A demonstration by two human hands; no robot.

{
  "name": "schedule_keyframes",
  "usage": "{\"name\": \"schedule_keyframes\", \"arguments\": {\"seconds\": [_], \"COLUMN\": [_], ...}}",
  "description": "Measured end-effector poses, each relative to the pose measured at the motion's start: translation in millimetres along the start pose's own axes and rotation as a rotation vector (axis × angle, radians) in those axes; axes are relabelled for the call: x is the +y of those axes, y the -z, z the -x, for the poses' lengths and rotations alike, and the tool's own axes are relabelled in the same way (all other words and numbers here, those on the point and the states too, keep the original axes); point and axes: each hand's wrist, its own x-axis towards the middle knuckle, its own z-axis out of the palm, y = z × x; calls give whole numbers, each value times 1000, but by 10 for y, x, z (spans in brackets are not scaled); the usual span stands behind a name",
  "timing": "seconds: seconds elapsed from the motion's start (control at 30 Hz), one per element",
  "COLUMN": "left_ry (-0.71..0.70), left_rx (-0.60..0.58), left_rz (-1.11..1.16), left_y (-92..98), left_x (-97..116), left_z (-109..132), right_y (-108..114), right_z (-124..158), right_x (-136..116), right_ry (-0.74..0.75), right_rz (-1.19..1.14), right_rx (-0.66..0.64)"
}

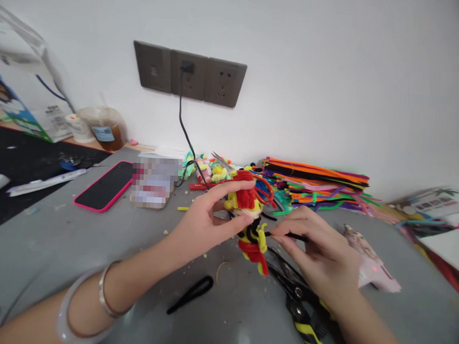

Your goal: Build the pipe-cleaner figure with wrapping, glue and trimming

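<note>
My left hand [208, 211] is closed around the head of a small pipe cleaner doll [254, 236], thumb below and fingers on top. The doll has red and yellow on its head, black and yellow on its body and red lower down. Beside the doll's body, my right hand [317, 244] pinches a black pipe cleaner [297, 237], whose near end meets the doll's yellow part. Whether that end is fastened there I cannot tell. Black and yellow pliers [301, 307] lie under and in front of my right hand. A folded black pipe cleaner [190, 293] rests on the table.
Bundles of coloured pipe cleaners [316, 183] lie along the wall, with scissors [223, 161] to their left. A pink-edged phone [105, 186] and a drink cup [105, 128] are on the left. A pale pink packet-like object [375, 269] lies right. A cable [184, 124] hangs from the socket.
</note>
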Motion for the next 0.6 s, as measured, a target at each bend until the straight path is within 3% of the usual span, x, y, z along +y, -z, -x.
{"name": "schedule_keyframes", "arguments": {"seconds": [0.6], "left_ry": [20], "left_rx": [-58], "left_rz": [45], "left_y": [6], "left_x": [8], "left_z": [27], "right_y": [33], "right_z": [14], "right_x": [-33], "right_ry": [-6], "right_rz": [49], "right_rx": [-66]}}
